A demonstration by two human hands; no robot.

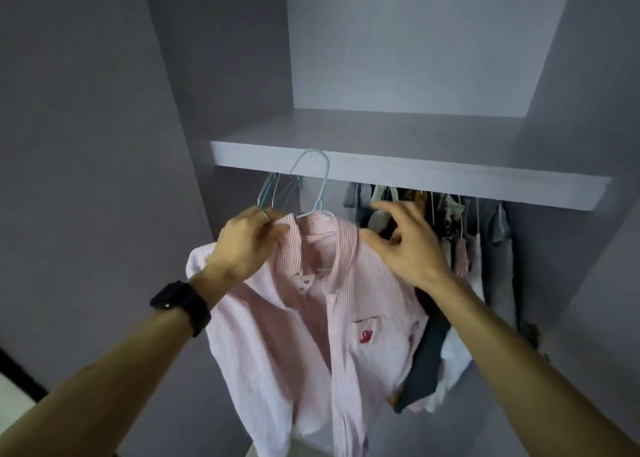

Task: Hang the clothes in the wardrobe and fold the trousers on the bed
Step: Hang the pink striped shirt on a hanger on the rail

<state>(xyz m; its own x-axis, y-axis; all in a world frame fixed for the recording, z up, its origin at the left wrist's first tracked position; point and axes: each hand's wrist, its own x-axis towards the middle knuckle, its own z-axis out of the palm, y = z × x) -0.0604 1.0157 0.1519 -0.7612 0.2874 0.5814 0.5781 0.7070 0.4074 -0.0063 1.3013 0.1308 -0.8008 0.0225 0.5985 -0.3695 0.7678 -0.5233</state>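
Item: pink striped shirt on a pale blue wire hanger, held up before the wardrobe. The hanger's hook shows across the front of the shelf.

Our left hand grips the shirt at its collar, fingers curled. Our right hand is spread, fingers loosely bent, holding nothing, thumb at the shirt's other shoulder.

Under the shelf: bare hangers to the left, hung clothes to the right. Black watch on our left wrist.

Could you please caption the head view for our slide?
Left hand grips a pink striped shirt on a wire hanger at the wardrobe shelf; right hand open alongside.
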